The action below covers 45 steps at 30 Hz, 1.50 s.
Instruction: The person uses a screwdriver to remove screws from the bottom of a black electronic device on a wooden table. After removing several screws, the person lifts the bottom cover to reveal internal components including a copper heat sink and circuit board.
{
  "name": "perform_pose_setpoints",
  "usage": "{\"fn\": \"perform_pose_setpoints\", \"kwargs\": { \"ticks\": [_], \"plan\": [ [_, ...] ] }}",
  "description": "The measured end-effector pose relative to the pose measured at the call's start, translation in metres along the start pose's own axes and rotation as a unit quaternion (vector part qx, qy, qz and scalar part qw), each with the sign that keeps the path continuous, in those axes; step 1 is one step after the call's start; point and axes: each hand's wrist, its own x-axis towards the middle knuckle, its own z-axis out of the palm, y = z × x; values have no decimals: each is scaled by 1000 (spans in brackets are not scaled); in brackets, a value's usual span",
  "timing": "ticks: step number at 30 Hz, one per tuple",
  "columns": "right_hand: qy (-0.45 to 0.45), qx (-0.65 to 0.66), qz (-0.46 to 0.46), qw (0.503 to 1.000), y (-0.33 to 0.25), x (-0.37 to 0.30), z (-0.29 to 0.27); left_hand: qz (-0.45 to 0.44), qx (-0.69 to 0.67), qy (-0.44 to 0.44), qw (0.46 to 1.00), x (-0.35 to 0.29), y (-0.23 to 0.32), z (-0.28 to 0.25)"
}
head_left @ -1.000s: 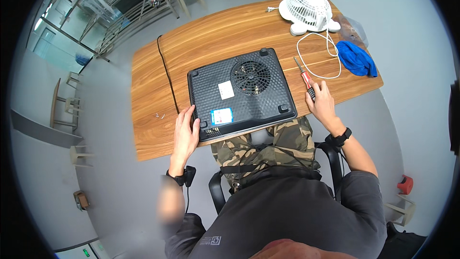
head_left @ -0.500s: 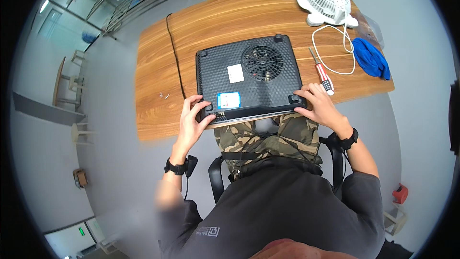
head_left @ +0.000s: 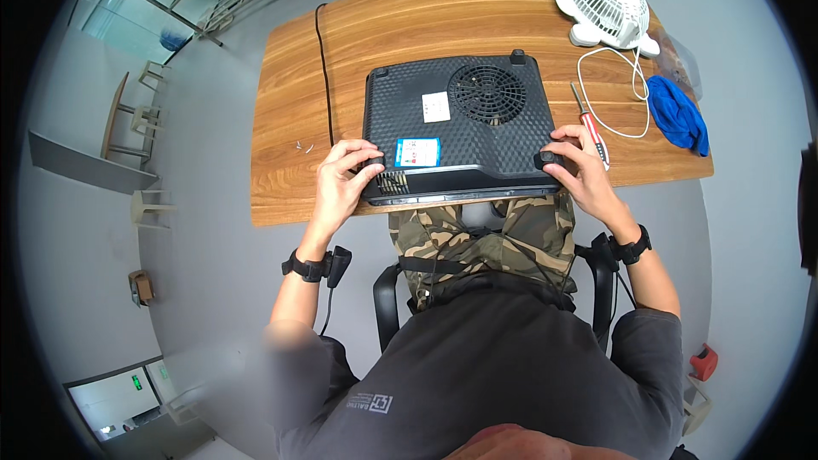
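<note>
A black induction cooker (head_left: 409,106) lies upside down at the table's near edge. Its textured bottom cover has a round fan grille (head_left: 486,95), a white label and a blue-and-white sticker. My left hand (head_left: 343,183) pinches the cover's near left corner at the foot, beside a slotted vent (head_left: 393,183). With thumb and fingers, my right hand (head_left: 586,172) grips the near right foot (head_left: 545,158). The cover's near side is tilted up above a dark lower rim (head_left: 469,198). Whether it has come fully loose there, I cannot tell.
A screwdriver (head_left: 590,125) with a red-and-white handle lies right of the cooker. Beyond it are a white fan (head_left: 607,4) with its cable and a blue cloth (head_left: 677,115). Small pale pieces (head_left: 304,147) and a black cord (head_left: 325,77) are on the left.
The near side of the cover has risen, showing more of the front wall and vent. Both hands have moved up with it, still at the near corners. The view has shifted slightly.
</note>
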Motion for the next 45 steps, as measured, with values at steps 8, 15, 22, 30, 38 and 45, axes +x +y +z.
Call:
{"fn": "perform_pose_setpoints", "kwargs": {
  "ticks": [8,15,22,30,38,45],
  "plan": [
    [-40,53,-2,998,1,0,3,8,42,-8,999,-4,1,1],
    [-8,103,3,995,-7,3,3,56,73,-22,995,-5,15,-5],
    [-11,107,64,992,-39,33,-28,210,226,-78,948,8,27,-15],
    [-40,177,177,967,-43,140,-79,169,141,-78,972,112,86,-74],
    [3,212,182,960,-27,223,-100,175,128,-70,974,201,84,-91],
    [21,236,63,970,11,247,-95,146,134,-44,979,250,85,-89]
  ]
}}
